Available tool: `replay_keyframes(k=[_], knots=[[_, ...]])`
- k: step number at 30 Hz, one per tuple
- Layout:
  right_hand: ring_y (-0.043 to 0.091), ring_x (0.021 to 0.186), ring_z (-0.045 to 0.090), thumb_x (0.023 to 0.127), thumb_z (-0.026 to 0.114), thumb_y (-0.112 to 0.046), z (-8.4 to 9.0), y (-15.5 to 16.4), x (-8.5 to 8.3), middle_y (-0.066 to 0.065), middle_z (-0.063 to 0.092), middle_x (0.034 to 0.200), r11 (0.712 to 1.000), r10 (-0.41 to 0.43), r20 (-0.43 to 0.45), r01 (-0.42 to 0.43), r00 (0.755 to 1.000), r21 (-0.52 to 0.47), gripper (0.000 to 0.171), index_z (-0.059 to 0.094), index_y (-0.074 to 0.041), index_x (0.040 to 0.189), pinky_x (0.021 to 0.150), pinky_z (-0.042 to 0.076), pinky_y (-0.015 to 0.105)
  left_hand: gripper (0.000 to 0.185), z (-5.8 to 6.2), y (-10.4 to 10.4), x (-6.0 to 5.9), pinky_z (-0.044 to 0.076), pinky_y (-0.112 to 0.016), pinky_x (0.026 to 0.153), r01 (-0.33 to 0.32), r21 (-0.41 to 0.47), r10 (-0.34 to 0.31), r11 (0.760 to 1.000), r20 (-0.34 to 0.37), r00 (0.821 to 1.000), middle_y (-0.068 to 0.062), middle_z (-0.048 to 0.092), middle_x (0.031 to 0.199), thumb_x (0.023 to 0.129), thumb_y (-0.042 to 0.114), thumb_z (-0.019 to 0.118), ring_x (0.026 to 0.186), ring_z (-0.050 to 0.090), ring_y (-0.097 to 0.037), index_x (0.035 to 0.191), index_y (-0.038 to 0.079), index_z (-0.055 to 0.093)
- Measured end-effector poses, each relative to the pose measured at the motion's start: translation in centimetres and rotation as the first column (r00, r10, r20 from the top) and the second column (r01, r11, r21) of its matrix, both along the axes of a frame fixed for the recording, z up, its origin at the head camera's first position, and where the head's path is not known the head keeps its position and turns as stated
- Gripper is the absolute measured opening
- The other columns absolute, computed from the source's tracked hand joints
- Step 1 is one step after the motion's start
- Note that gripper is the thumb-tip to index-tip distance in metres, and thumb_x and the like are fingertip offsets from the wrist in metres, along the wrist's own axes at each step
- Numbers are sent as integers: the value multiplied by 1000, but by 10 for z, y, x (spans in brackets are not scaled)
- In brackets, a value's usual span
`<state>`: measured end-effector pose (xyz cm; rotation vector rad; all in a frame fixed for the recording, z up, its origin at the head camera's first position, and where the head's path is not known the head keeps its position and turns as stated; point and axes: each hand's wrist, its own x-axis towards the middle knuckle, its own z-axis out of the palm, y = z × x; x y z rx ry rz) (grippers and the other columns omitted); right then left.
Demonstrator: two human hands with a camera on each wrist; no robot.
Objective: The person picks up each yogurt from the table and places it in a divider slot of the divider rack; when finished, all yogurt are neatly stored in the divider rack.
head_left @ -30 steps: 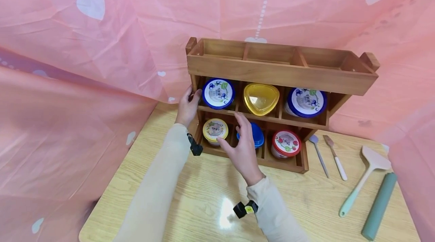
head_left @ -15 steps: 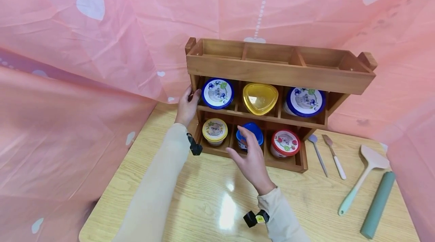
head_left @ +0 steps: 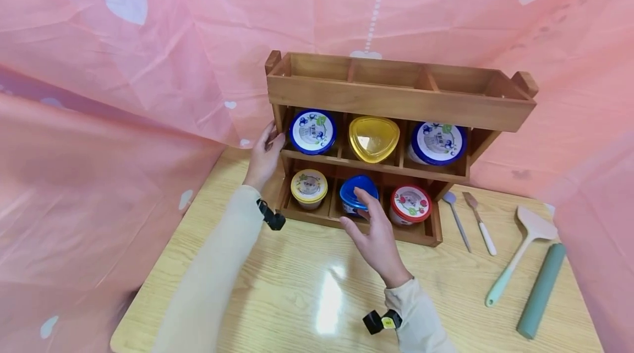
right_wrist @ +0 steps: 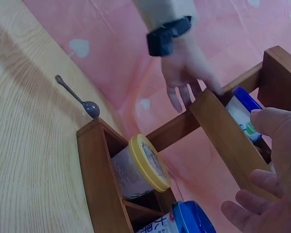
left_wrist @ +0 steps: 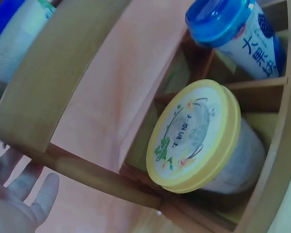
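Note:
A brown wooden rack (head_left: 401, 98) holds lidded tubs in two rows. My left hand (head_left: 262, 160) rests against its left upright beside the middle shelf, fingers mostly straight. My right hand (head_left: 378, 243), fingers spread and holding nothing, hovers before the lower row. Its fingertips partly cover the blue-lidded cup (head_left: 356, 185) in the lower middle compartment. To either side sit a yellow-lidded tub (head_left: 309, 186) and a red-lidded tub (head_left: 411, 203). Above are a left blue-lidded tub (head_left: 313, 131), a yellow triangular-lidded cup (head_left: 373, 139) and a right blue-lidded tub (head_left: 438, 144).
Right of the rack lie a grey stick-like tool (head_left: 459, 225), a small spatula (head_left: 480, 224), a mint-handled turner (head_left: 517, 259) and a green rolling pin (head_left: 542, 291). A grey spoon (right_wrist: 89, 108) lies by the rack's left end. Pink cloth (head_left: 163, 66) hangs behind.
My right hand has drawn back down and to the right, uncovering more of the blue-lidded cup. My left hand stays on the rack's left side. The head view has shifted slightly.

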<state>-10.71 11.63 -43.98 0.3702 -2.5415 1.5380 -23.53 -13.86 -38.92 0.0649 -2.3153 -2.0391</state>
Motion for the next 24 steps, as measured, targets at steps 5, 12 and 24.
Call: replay_keyframes(k=[5,12,24], knots=[[29,137,44,94,68,-23,-1,4,2,11,44,150,1000,-4,-8,4,1000,12,61,40,-13,148,109,42,47,55,-32,-4,10,38,-39,115,-23,58,26,998,-58,998,-9,44,153,104,33,49,139,44,-22,155,18,33],[28,138,44,94,68,-26,-1,3,4,9,45,150,999,-21,12,20,1000,27,62,40,-12,148,112,39,50,54,-67,0,38,44,-37,110,-12,62,10,998,30,1000,0,50,149,101,45,52,135,49,-18,151,32,38],[32,142,38,96,64,-35,-4,10,15,10,40,154,997,-8,112,-1,994,79,63,39,-12,149,112,36,58,50,-90,25,114,41,-40,112,107,58,-106,993,-20,994,-8,54,145,101,25,57,132,52,-28,148,18,45]])
